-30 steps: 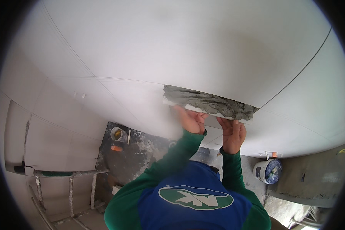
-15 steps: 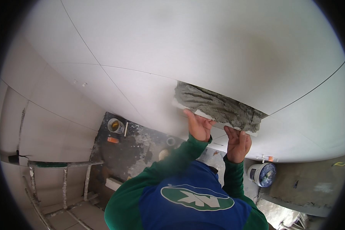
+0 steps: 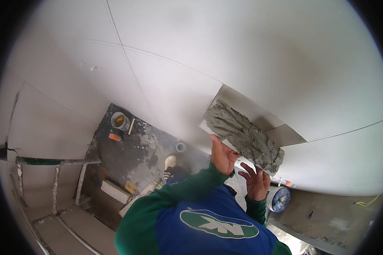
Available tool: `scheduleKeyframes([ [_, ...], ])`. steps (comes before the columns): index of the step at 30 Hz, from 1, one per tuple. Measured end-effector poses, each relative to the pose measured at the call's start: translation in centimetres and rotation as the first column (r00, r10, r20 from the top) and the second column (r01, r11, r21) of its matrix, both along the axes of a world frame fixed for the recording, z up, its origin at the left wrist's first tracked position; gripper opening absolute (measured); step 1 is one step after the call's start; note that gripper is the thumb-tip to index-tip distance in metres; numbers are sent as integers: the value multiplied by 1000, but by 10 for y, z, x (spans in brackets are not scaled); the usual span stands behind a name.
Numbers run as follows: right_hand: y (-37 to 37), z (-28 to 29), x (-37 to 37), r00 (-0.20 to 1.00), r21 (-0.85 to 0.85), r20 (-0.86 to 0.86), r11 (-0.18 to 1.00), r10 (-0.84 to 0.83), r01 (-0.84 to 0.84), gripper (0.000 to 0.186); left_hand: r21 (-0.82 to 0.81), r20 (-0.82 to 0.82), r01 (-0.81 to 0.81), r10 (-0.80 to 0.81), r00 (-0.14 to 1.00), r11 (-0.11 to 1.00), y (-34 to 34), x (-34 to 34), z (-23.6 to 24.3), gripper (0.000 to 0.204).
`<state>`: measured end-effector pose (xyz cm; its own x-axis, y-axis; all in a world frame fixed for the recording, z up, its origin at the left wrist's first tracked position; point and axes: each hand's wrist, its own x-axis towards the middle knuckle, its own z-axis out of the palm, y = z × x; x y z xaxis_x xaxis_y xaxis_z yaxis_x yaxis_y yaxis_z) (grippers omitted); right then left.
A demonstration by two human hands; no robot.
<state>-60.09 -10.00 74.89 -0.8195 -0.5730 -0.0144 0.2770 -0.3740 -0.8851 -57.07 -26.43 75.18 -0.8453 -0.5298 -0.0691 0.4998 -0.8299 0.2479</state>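
Mortar-coated grey rectangular tile has tipped away from the white tiled wall, left hand fingers gripping its lower edge, right hand fingers spread beneath.

The tile's face stays hidden: only its back shows, smeared with grey mortar, and that coat covers most of the back too. The left hand's fingertips disappear behind the tile's near edge, so how they grip cannot be told. The right hand shows its open palm, but whether it touches the tile is unclear. The blue bucket to the right is half covered by that forearm, its contents too small to make out. The small pail far left on the floor holds something yellowish, too tiny to tell. The person's legs are mostly hidden under the torso; only one pale shoe shows.
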Motion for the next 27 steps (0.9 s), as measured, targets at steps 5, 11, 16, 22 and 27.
scheduleKeyframes([
  [5,39,7,-17,941,452,164,826,295,-337,27,103,12,51,-53,999,993,19,-20,-18,77],
  [11,17,121,-51,561,809,-277,504,780,-301,26,111,119,1,-15,993,994,26,-22,-31,79],
  [16,-101,116,-98,193,711,-695,702,693,40,40,36,131,40,-45,990,999,26,-21,-51,78],
  [22,-194,61,-136,-43,794,-593,576,804,-194,35,165,164,77,-105,981,983,32,-15,-65,66],
  [27,-214,71,-126,47,884,-343,340,938,-322,36,163,154,106,-131,979,981,24,-4,-60,66],
])
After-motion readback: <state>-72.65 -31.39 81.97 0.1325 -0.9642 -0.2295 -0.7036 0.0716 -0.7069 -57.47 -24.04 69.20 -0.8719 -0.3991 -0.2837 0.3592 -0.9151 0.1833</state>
